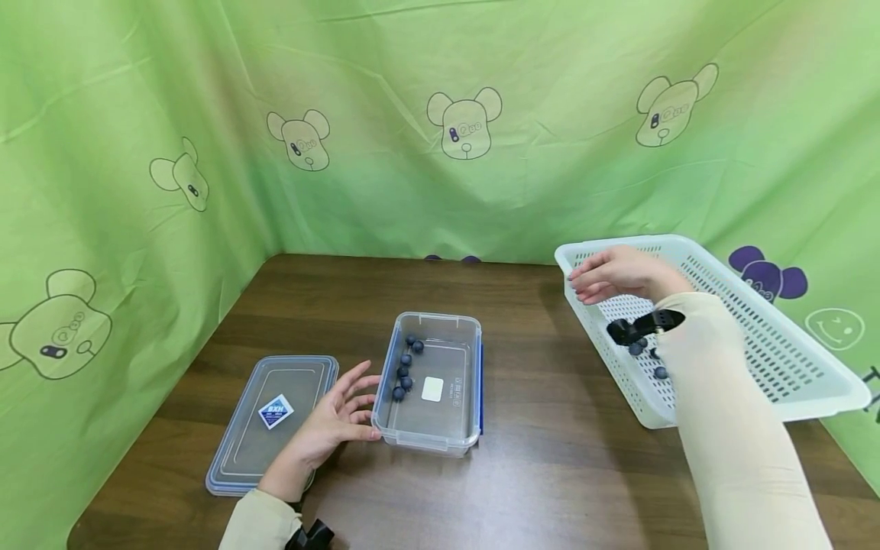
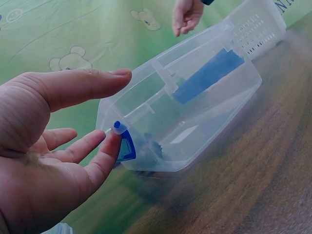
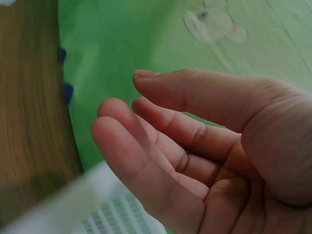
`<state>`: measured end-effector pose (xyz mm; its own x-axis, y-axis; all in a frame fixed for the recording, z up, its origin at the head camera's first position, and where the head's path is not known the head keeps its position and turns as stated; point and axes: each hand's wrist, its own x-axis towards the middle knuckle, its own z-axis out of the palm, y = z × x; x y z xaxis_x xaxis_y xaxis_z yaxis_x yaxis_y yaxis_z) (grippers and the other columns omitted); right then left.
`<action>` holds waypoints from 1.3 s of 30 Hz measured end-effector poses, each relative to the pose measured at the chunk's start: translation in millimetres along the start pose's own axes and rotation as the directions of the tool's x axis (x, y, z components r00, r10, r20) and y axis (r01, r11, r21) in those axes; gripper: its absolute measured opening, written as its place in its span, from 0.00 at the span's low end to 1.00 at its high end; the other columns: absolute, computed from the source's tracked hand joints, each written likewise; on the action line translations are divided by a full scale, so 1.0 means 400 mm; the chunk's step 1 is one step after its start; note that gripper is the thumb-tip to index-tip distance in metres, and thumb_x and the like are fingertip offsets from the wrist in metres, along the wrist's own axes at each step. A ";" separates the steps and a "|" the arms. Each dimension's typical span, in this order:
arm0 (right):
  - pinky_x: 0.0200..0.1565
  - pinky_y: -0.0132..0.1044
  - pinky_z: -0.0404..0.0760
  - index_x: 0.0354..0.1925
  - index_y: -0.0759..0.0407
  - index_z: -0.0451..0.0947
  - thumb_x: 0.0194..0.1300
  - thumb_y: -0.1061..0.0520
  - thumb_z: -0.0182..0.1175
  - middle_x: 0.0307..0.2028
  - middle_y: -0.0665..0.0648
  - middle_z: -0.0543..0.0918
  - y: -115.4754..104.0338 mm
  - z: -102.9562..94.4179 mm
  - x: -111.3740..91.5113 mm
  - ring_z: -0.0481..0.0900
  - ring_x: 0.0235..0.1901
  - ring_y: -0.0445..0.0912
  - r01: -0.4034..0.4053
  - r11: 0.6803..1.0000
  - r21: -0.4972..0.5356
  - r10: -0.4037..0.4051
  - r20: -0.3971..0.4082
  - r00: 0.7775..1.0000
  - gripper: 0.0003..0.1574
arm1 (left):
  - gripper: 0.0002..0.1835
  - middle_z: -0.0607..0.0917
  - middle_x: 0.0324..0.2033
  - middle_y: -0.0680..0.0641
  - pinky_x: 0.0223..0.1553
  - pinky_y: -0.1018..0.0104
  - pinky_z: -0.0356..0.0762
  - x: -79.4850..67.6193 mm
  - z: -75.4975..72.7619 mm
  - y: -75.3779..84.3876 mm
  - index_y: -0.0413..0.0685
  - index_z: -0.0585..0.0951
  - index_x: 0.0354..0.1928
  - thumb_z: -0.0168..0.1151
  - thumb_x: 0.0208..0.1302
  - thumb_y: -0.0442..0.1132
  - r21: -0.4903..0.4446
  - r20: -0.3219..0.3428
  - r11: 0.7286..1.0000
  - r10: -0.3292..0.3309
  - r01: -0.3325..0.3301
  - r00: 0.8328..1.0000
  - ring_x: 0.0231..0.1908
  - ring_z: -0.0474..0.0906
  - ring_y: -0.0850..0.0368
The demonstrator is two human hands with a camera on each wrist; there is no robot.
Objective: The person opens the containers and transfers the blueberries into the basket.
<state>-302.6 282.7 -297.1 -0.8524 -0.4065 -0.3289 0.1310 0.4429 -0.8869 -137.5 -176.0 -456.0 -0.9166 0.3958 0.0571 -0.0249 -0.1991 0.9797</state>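
A clear plastic food container stands uncovered on the table, with several dark-blue blueberries along its left side. My left hand is spread at the container's left wall, fingertips at or close to it. In the left wrist view, a blue side clip is by those fingertips. Over the far left side of a white perforated basket hovers my right hand, its fingers loosely bent. The right wrist view shows nothing between thumb and fingers. Several blueberries lie in the basket, partly hidden by the right arm.
Left of the container lies its clear lid with a blue edge and a diamond-shaped sticker, partly behind the left hand. A green curtain printed with bear heads hangs behind the brown wooden table. The basket reaches the table's right edge.
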 end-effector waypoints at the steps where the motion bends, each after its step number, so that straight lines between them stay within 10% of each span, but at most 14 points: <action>1: 0.42 0.39 0.85 0.46 0.69 0.79 0.67 0.70 0.57 0.33 0.56 0.85 -0.007 0.014 0.008 0.85 0.33 0.46 0.009 1.000 -0.005 -0.009 0.006 1.000 0.10 | 0.60 0.56 0.68 0.25 0.48 0.66 0.80 0.000 0.001 0.000 0.32 0.44 0.76 0.73 0.45 0.19 -0.001 0.000 1.000 0.001 -0.001 1.000 0.55 0.71 0.47; 39: 0.38 0.42 0.86 0.44 0.75 0.78 0.64 0.71 0.60 0.26 0.62 0.84 -0.052 0.487 0.274 0.84 0.25 0.47 -0.082 0.995 -0.048 0.091 0.236 0.968 0.09 | 0.60 0.55 0.68 0.24 0.49 0.66 0.80 0.000 0.002 0.002 0.31 0.44 0.76 0.72 0.45 0.18 0.001 0.001 1.000 0.007 -0.007 1.000 0.54 0.72 0.51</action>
<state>-300.0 73.2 -377.8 -0.6937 -0.5413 -0.4751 0.1757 0.5126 -0.8405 -136.9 -175.5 -455.2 -0.9163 0.3954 0.0643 -0.0182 -0.2012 0.9794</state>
